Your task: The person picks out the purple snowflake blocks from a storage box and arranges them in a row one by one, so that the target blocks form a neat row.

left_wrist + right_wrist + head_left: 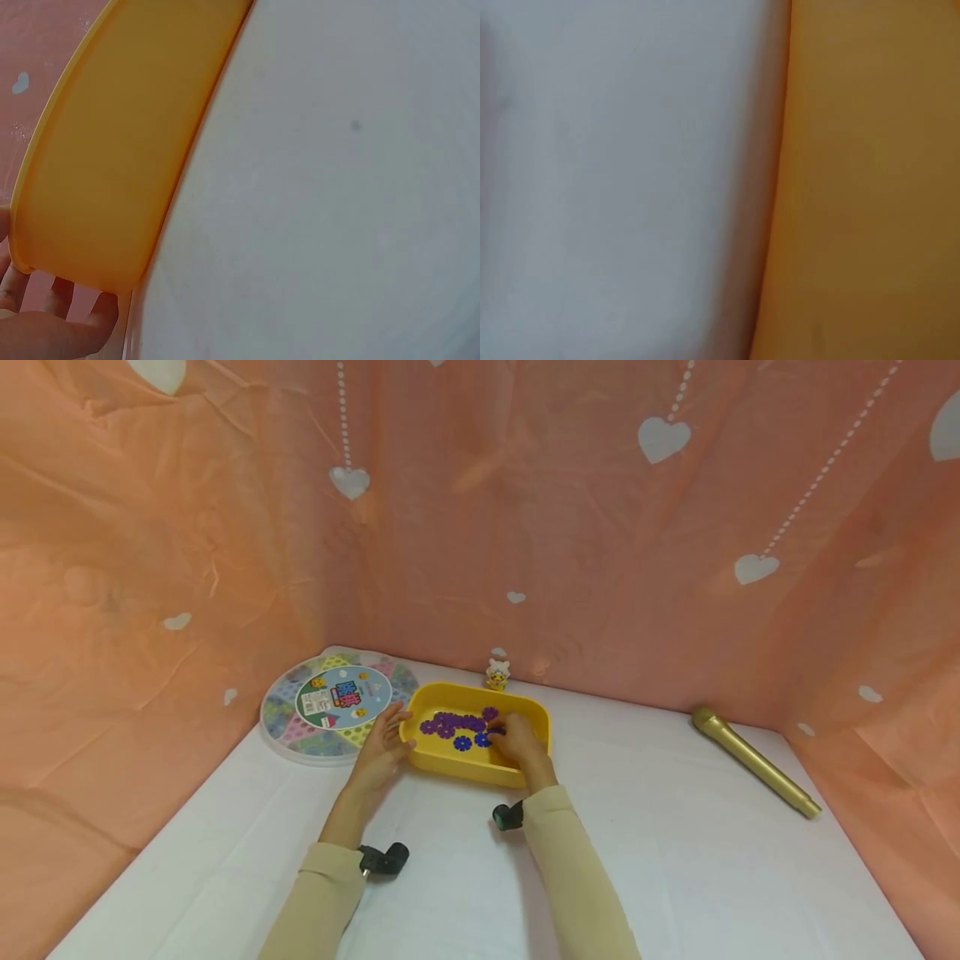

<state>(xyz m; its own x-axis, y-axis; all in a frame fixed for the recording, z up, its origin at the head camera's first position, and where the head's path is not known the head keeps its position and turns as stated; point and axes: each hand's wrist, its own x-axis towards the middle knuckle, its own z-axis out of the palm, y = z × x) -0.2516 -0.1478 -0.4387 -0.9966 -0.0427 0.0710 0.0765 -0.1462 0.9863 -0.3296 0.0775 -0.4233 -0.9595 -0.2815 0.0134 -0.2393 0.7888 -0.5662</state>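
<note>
A yellow tray (480,692) stands on the white table and holds several purple and blue flower-shaped pieces (453,724). My left hand (382,743) rests against the tray's left end with its fingers straight. In the left wrist view the fingers (52,330) lie just under the tray's outer wall (112,172). My right hand (513,739) reaches into the tray from the near side. Its fingers are curled down over the pieces, and the tips seem to pinch a blue one (483,739). The right wrist view is blurred and shows only the tray wall (870,180) and the table (615,150).
A round game board (337,702) lies left of the tray, near the corner. A small toy figurine (497,674) stands behind the tray by the pink backdrop. A gold microphone (753,762) lies at the far right. White table (675,860) stretches in front and to the right.
</note>
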